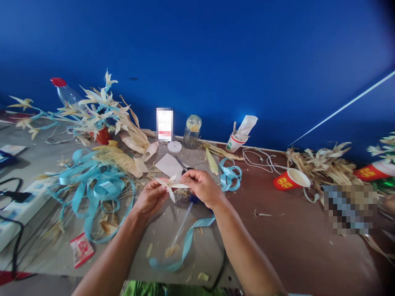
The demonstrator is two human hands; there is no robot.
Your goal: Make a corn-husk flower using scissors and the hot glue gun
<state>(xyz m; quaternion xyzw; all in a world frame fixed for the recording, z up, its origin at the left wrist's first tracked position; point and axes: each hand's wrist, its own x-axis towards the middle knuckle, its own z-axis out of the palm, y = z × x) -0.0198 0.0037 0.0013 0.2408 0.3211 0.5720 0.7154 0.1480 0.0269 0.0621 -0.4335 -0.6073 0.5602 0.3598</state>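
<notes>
Between my two hands is a pale corn husk flower (171, 188) with several narrow pointed petals. My left hand (153, 198) pinches it at its base, fingers closed. With thumb and fingertips, my right hand (201, 188) grips the end of one petal stretched to the right. Below them, a clear stick (183, 225) lies on the table, its upper end by a dark blue object partly hidden under my right hand. A light blue ribbon (189, 243) curls beside the stick. Behind the hands lies a white card (169, 165), with a dark tool partly covered.
To the left are a heap of blue ribbon (100, 187), branches with husk flowers (101, 100) and a power strip (26, 209). A glass jar (191, 133), a white roll (174, 147) and a white cup (236, 142) stand behind. On the right are a red paper cup (286, 181) and dry husks (324, 160).
</notes>
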